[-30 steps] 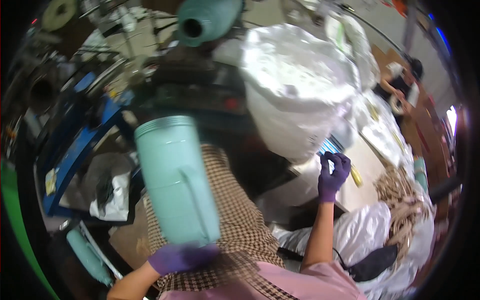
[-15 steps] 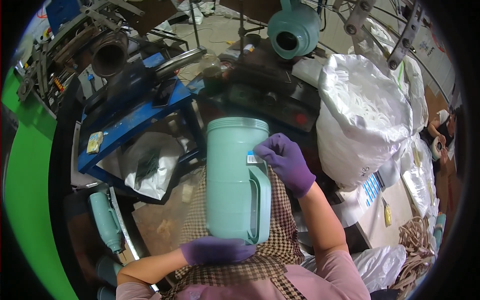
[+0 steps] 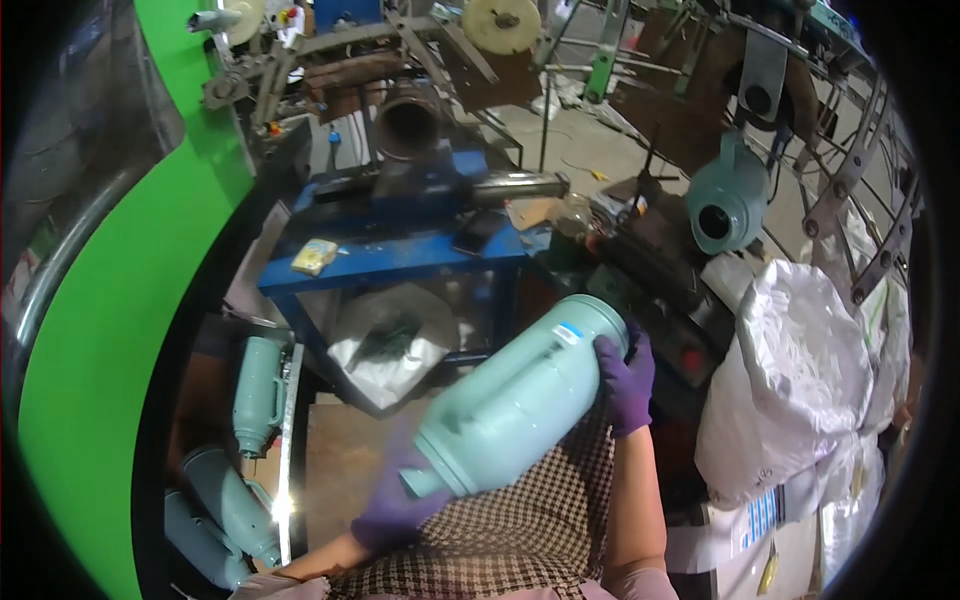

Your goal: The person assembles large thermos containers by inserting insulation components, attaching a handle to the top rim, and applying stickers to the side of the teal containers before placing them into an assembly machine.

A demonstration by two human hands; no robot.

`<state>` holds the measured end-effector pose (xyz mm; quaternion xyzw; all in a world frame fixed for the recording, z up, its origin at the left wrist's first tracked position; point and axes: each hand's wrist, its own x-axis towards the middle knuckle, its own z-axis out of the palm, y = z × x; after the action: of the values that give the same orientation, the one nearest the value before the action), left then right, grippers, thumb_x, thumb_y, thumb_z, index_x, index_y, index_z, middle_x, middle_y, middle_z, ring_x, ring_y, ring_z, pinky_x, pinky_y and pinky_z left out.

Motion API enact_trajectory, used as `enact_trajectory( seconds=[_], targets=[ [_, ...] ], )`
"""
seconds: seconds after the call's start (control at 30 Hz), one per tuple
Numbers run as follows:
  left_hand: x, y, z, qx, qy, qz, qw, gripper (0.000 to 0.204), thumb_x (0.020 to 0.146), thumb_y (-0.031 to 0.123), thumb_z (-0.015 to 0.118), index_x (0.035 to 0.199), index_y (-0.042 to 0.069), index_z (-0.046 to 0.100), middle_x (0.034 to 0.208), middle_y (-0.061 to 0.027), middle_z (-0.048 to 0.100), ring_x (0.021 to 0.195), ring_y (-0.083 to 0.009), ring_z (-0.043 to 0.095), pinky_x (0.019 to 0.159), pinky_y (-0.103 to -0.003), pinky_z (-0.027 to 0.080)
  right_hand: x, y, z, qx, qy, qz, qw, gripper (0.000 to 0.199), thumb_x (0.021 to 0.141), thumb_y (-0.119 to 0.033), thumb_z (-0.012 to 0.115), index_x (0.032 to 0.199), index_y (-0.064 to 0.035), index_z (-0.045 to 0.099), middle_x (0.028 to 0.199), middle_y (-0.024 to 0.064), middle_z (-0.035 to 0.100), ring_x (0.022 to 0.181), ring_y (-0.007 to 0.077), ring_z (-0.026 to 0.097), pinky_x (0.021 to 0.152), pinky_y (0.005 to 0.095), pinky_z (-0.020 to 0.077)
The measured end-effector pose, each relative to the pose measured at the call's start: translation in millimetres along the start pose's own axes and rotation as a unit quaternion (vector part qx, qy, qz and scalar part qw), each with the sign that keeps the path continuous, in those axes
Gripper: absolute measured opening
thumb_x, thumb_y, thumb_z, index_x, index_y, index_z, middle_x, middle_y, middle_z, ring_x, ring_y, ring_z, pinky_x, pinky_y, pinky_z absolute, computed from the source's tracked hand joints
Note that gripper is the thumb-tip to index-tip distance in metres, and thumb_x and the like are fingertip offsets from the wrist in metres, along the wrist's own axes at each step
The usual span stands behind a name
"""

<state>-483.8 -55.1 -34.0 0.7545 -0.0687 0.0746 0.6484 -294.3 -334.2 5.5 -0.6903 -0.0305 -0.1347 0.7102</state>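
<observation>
A pale teal plastic flask shell (image 3: 515, 405) lies tilted across my lap, its open end up toward the right. My right hand (image 3: 625, 378), in a purple glove, grips that upper rim. My left hand (image 3: 395, 505), also purple-gloved and blurred, holds the lower end near the spout. A checked cloth (image 3: 520, 530) covers my lap under the shell.
A blue metal bench (image 3: 400, 262) with a pipe-like fixture stands ahead. Another teal shell (image 3: 728, 205) sits on a dark machine at the right. Several teal shells (image 3: 235, 470) lie at the lower left. A large white plastic sack (image 3: 800, 380) bulges at the right. A green wall (image 3: 120, 300) curves along the left.
The shell has tipped from upright to slanting, its open end swung right. My right hand slid from its side label to the upper rim. The view has turned toward the left.
</observation>
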Motion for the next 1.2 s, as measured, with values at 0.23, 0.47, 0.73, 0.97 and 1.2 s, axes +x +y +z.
enact_trajectory(
  seconds=[0.23,0.47,0.73,0.97,1.2],
  targets=[
    [68.2,43.3,-94.4,-0.19,0.308,0.129,0.923,0.074,0.083,0.014,0.069,0.15,0.004,0.039,0.143,-0.0191,0.048,0.132,-0.0315,0.049,0.1,-0.04,0.051,-19.0,36.4,40.4,0.181,-0.069,-0.068,0.979,0.058,0.09,0.0,0.065,0.144,-0.0016,0.046,0.118,0.0054,0.057,0.103,0.0121,0.056,0.093,0.0256,0.0484],
    [268.1,105.0,-104.5,0.669,0.105,0.325,0.66,0.059,0.076,-0.001,0.067,0.128,0.026,0.065,0.151,-0.0124,0.045,0.137,-0.048,0.039,0.109,-0.048,0.044,-27.4,94.2,32.3,0.152,-0.029,0.026,0.988,0.03,0.093,-0.005,0.066,0.122,0.0005,0.062,0.098,0.002,0.063,0.083,0.0077,0.057,0.075,0.0215,0.0489],
    [450.8,86.7,-138.7,0.78,0.009,0.299,0.55,0.061,0.07,0.003,0.07,0.122,0.034,0.069,0.158,-0.0041,0.04,0.14,-0.0613,0.027,0.115,-0.058,0.036,-39.1,92.2,39.5,0.057,-0.112,-0.027,0.992,0.026,0.094,-0.01,0.063,0.119,-0.0038,0.067,0.106,0.0062,0.068,0.094,0.0128,0.064,0.086,0.0279,0.0519],
    [410.1,134.0,-84.4,0.821,-0.096,0.306,0.473,0.073,0.072,0.03,0.078,0.141,0.031,0.054,0.155,-0.0122,0.041,0.141,-0.0422,0.039,0.107,-0.06,0.039,-33.4,66.3,50.9,0.15,-0.166,0.084,0.971,0.057,0.096,-0.007,0.064,0.149,-0.0061,0.042,0.12,0.0035,0.058,0.093,0.007,0.057,0.082,0.0225,0.0505],
    [343.0,162.3,204.0,0.362,-0.12,0.66,0.647,0.09,0.066,0.033,0.084,0.149,0.023,0.049,0.157,-0.0167,0.035,0.142,-0.0406,0.037,0.114,-0.051,0.036,-93.9,65.0,19.2,0.087,-0.044,-0.181,0.979,0.049,0.095,-0.007,0.058,0.143,-0.0048,0.05,0.112,0.0081,0.062,0.096,0.0142,0.06,0.084,0.0299,0.0516]
  ],
)
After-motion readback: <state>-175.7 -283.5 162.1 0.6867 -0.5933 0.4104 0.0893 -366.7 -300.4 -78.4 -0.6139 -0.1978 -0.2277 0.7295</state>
